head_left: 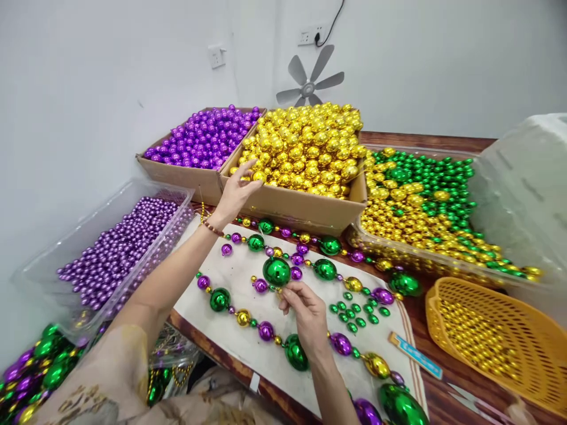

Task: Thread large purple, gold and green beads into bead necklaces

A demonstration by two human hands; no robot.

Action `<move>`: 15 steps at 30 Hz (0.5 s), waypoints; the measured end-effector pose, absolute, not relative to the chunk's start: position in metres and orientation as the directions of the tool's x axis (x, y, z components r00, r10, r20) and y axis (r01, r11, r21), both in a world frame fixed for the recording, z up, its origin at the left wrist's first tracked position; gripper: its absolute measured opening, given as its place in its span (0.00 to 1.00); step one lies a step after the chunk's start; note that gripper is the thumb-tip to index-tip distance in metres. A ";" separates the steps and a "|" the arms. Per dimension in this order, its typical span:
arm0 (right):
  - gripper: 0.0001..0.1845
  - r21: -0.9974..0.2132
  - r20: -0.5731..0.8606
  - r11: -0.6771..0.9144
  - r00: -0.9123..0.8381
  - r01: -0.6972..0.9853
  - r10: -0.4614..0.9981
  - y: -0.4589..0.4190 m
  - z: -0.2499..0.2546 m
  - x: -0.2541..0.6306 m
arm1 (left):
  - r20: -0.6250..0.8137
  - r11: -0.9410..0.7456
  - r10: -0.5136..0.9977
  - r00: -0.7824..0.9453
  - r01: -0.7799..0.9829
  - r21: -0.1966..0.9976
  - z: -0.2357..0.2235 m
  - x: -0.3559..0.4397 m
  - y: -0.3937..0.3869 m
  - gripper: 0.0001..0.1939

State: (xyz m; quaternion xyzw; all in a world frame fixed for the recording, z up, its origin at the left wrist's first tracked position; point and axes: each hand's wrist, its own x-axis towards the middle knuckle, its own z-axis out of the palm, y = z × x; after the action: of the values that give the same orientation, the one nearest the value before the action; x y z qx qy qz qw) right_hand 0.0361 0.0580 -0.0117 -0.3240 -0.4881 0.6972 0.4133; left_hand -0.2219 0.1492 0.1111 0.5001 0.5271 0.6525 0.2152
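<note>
My left hand (239, 192) reaches to the front left corner of the cardboard box of gold beads (305, 147). Its fingers are apart, with a gold bead (259, 176) close to the fingertips; nothing is clearly held. My right hand (305, 316) is closed in a pinch over the white cloth (239, 280), on a bead strand just below a large green bead (277, 271). Purple and small gold beads lie beside it. A long strand of green, purple and gold beads (266, 330) curves across the cloth, partly hidden behind my right forearm. Loose small green beads (354, 310) lie right of that hand.
Purple beads fill another cardboard box (177, 168) and a clear bin (128, 183) at left. A clear bin (411, 251) at right holds gold and green beads. An orange basket (535, 348) holds small gold ones. A blue-labelled strip (416, 355) and scissors (473, 401) lie nearby.
</note>
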 end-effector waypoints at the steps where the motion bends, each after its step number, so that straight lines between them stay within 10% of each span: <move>1: 0.09 -0.952 -0.045 -0.174 -0.444 -0.253 0.895 0.059 -0.010 0.036 | 0.350 -0.342 0.836 -0.422 0.096 0.935 0.107 -0.216 0.132 0.16; 6: 0.08 -0.974 -0.018 -0.110 -0.416 -0.198 0.909 0.059 -0.006 0.037 | 0.002 -0.225 0.893 -0.450 -0.443 0.868 0.085 -0.196 0.068 0.13; 15: 0.09 -0.991 -0.075 -0.118 -0.462 -0.065 0.883 0.054 -0.005 0.033 | -0.236 -0.163 0.867 -0.439 -0.696 0.700 0.062 -0.194 0.043 0.06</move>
State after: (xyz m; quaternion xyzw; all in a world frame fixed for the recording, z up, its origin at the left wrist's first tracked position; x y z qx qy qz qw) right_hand 0.0328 0.0542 -0.0046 -0.3686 -0.5548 0.6507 0.3646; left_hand -0.1943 0.0433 0.0620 0.1102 0.3880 0.7544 0.5179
